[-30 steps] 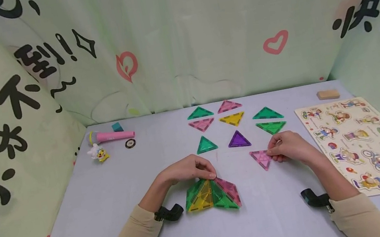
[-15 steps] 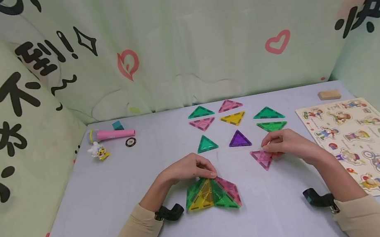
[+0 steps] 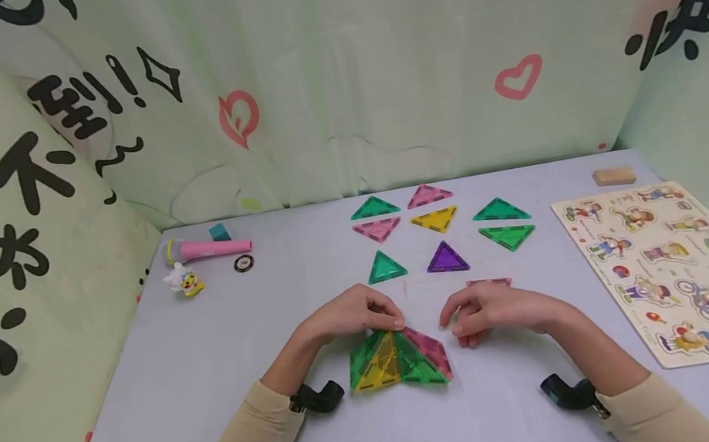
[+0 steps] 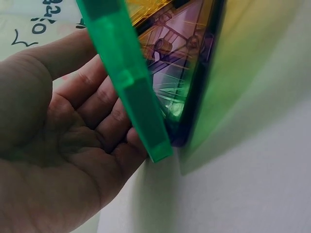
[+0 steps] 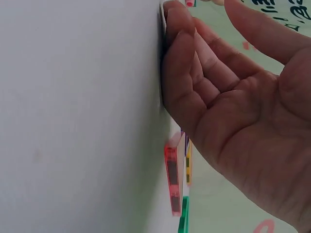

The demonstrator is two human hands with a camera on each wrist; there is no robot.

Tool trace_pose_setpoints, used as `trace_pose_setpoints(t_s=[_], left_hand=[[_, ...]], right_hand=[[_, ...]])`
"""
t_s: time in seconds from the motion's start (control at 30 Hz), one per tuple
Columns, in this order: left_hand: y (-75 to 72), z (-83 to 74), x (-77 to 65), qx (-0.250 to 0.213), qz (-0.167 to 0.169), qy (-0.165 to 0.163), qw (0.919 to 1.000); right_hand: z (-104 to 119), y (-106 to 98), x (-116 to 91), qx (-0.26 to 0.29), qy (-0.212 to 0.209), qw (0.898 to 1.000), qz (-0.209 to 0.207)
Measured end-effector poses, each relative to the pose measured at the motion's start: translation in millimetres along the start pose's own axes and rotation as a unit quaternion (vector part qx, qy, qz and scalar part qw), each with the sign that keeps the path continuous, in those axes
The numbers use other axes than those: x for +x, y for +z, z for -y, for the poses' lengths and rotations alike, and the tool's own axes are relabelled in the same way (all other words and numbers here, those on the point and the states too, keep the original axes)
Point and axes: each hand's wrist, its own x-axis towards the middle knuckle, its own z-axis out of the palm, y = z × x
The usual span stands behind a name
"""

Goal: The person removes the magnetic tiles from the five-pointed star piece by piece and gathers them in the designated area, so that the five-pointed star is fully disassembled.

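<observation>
My left hand (image 3: 354, 312) pinches the top of a tent-like build of magnetic tiles (image 3: 395, 361), with green, yellow and pink triangles leaning together. In the left wrist view, a green tile (image 4: 127, 80) stands in front of the fingers (image 4: 90, 102); a dark-framed tile (image 4: 167, 53) is behind it. My right hand (image 3: 506, 309) hovers low to the right of the build, fingers loosely bent and holding nothing that I can see. Behind it lies a pink triangle tile (image 3: 491, 282), mostly hidden in the head view; the right wrist view shows a pink tile (image 5: 173, 179) beside the hand.
Several loose triangle tiles lie farther back, including a purple one (image 3: 447, 258) and a yellow one (image 3: 435, 221). At left are a pink toy microphone (image 3: 207, 249), a small figurine (image 3: 184, 281) and a black disc (image 3: 244, 263). A picture puzzle board (image 3: 693, 266) and wooden block (image 3: 614, 176) are right.
My right hand has left the pink triangle tile and moved left towards the build. The left hand stays at the top of the build, which has shifted slightly.
</observation>
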Motion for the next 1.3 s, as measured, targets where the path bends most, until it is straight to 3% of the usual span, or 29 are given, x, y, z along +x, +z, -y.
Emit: trace_pose_setpoints(t_s=[0.2,0.33,0.93,1.3], left_hand=[[0.9,-0.5,0.0,0.001,-0.007,-0.005,1.0000],[1.5,0.0,-0.7,0.006,-0.009,-0.012,0.9999],[-4.3,3.1,0.0,-0.013,-0.015,-0.001,0.9998],[-6.5,5.6,1.2,-0.020,-0.010,-0.005,0.9997]], right_hand=[[3,12,4,0.052,0.009,0.997,0.049],[4,18,8,0.078,0.006,0.995,0.057],[4,18,13,0.098,-0.005,0.994,-0.041],[2,17,15,0.130,-0.012,0.990,-0.049]])
